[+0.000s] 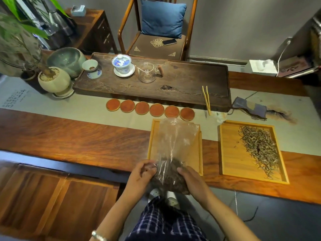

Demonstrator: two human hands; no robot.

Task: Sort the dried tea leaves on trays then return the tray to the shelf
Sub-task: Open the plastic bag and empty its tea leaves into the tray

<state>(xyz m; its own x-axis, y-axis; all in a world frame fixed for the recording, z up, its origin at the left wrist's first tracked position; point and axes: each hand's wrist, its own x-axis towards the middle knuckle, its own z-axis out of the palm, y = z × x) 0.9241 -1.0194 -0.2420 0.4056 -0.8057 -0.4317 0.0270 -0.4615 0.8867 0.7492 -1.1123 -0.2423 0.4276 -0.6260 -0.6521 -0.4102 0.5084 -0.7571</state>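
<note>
A clear plastic bag with dark dried tea leaves in its bottom is held over the near edge of a bamboo tray. My left hand pinches the bag's left side. My right hand cups the leaf-filled bottom from the right. The bag's open upper part lies across that tray and hides most of it. A second bamboo tray to the right holds a spread of pale green dried tea leaves.
Several round orange coasters line up behind the trays. A dark wooden tea tray carries a lidded cup, a glass pitcher and bamboo tongs. Plant pots stand far left, a folded cloth right.
</note>
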